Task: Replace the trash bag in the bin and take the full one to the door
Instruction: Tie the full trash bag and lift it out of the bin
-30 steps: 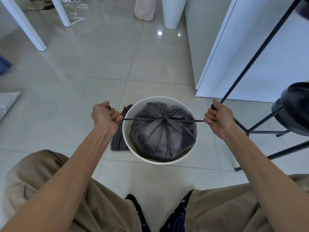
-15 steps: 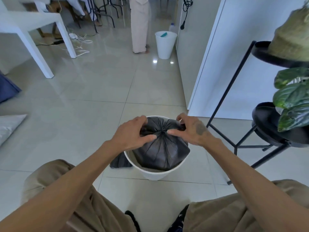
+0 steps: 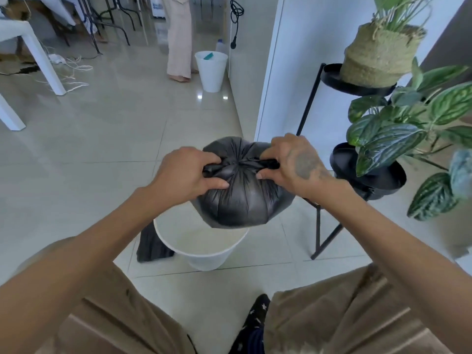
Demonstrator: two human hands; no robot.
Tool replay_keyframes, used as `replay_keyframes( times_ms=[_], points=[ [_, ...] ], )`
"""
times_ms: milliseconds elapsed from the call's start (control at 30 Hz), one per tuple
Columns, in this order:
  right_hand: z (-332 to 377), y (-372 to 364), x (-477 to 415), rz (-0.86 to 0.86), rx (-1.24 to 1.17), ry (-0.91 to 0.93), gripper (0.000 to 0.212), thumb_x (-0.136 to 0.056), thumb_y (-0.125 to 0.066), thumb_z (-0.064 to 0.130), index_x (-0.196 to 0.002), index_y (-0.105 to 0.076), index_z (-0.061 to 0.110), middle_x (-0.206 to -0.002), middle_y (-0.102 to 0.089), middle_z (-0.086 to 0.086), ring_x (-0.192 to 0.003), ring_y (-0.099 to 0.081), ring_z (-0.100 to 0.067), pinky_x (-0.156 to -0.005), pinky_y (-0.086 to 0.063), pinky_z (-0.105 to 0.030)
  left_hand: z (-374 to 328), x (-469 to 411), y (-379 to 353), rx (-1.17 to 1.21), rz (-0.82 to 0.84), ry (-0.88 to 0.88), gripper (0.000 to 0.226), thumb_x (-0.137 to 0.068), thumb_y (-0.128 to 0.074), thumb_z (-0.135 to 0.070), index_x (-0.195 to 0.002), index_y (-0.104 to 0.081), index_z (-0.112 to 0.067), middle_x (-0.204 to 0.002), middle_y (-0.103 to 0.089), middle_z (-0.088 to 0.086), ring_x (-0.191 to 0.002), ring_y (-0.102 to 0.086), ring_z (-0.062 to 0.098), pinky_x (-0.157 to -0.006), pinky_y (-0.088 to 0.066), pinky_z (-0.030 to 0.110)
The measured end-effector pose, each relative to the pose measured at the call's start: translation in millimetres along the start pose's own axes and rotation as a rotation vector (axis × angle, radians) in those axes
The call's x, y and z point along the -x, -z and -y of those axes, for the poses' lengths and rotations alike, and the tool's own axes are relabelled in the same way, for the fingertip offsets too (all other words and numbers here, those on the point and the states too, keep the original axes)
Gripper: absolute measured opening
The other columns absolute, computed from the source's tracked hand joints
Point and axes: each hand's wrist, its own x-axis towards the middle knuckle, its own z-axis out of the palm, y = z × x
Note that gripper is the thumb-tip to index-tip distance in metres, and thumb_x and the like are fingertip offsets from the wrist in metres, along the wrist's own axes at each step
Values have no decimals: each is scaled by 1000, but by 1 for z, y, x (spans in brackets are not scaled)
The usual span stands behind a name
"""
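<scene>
A full dark grey trash bag (image 3: 237,200), gathered shut at its top, hangs in the air above the white round bin (image 3: 204,251). My left hand (image 3: 189,172) grips the bag's gathered top from the left. My right hand (image 3: 291,162) grips it from the right. The bin stands on the tiled floor between my knees and its inside shows bare. A folded dark bag (image 3: 150,245) lies on the floor against the bin's left side.
A black metal plant stand (image 3: 316,226) with a woven pot (image 3: 378,60) and leafy plants (image 3: 408,129) stands close on the right. A white wall corner (image 3: 270,85) lies ahead. Farther off are a second white bin (image 3: 210,70), a person's legs (image 3: 178,42), white table legs (image 3: 43,57) and cords.
My hands left the pulled-out drawstrings, came together on the bag's top and lifted the bag out of the bin. The view has tilted up.
</scene>
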Motion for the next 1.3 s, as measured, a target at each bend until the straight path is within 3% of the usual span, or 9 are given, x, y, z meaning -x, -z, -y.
replay_keyframes(
  times_ms=[133,267,367,467,633,733,1000,1200,1300],
  points=[
    [-30,29,58,-35,43,-100,30,-80,-78,42,-99,-78,18,-100,-61,-4,-94,-56,-28,-86,-41,-39,-58,-13,-22,87,68,-54,41,-73,-74,-60,-93,-73,-24,-75,-67,-1,-76,-60,24,-64,-44,34],
    [-54,7,108,116,96,-240,21,-80,-79,36,-93,-77,19,-100,-61,0,-98,-59,-25,-88,-43,-40,-105,-13,-79,74,202,-90,38,-79,-71,-55,-70,-50,-25,-67,-52,-5,-73,-53,21,-59,-32,31],
    [-71,-34,136,215,134,-303,18,-84,-74,37,-97,-75,24,-103,-61,3,-103,-59,-23,-92,-40,-37,-125,-7,-126,0,306,-134,31,-84,-68,-49,-74,-56,-22,-70,-52,-3,-81,-60,24,-59,-30,30],
    [-85,-80,153,281,127,-329,18,-88,-69,37,-101,-73,25,-106,-60,3,-104,-58,-22,-95,-39,-36,-135,-1,-162,-113,380,-169,29,-89,-65,-43,-89,-68,-14,-85,-67,5,-88,-64,29,-62,-34,32],
    [-101,-143,159,367,80,-363,21,-90,-66,41,-103,-72,26,-108,-61,3,-106,-56,-21,-100,-34,-36,-132,3,-207,-194,503,-108,22,-95,-61,-32,-97,-68,-12,-100,-70,11,-95,-66,32,-68,-42,35],
    [-105,-171,156,400,77,-375,22,-89,-66,43,-102,-71,26,-107,-63,3,-108,-56,-22,-105,-30,-36,-126,5,-225,-199,563,-40,7,-93,-62,-22,-89,-62,-16,-99,-68,11,-92,-66,32,-65,-41,34],
    [-104,-213,164,597,0,-441,38,-89,-65,36,-125,-63,25,-130,-56,0,-124,-48,-25,-109,-30,-38,-115,11,-258,-1,822,172,17,-80,-57,-7,-70,-44,-12,-87,-59,11,-84,-63,34,-63,-45,35],
    [-111,-202,169,616,-145,-464,52,-84,-66,18,-136,-58,20,-143,-51,-1,-129,-46,-27,-108,-37,-36,-119,16,-254,12,763,116,9,-80,-58,-10,-85,-51,-15,-101,-66,12,-94,-64,36,-67,-49,37],
    [-115,-190,165,558,-237,-507,51,-84,-65,12,-134,-59,19,-141,-51,1,-132,-44,-26,-106,-42,-38,-120,14,-246,-11,674,82,14,-79,-58,-7,-79,-46,-15,-97,-66,12,-92,-64,35,-63,-43,35]
  ],
)
